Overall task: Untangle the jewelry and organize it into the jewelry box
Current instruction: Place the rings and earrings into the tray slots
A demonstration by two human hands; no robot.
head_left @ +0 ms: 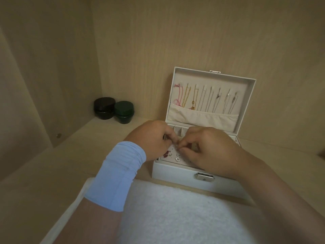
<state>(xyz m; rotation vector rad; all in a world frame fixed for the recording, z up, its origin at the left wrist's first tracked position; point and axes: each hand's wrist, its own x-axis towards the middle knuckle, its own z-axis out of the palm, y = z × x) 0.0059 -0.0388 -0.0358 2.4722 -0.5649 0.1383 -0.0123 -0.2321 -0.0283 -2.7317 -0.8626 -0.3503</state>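
Both hands work over the open box (177, 175), on a shelf. Left hand (153, 138) & right hand (207, 148) pinch narrow on a tiny piece (178, 144) betw fingertips, just above the earring panel (171, 154). Best approach, imo: keep it low over the panel, pull gently, no yanking. Chains (207, 101) already hang in the lid.

Two bare forearms enter from 6 o'clock. The left hand (151, 138) has a snug light-blue fabric band (116, 175) around its wrist, creased and bunched at the hand end. The right hand (207, 148) and its forearm wear nothing, with no rings visible
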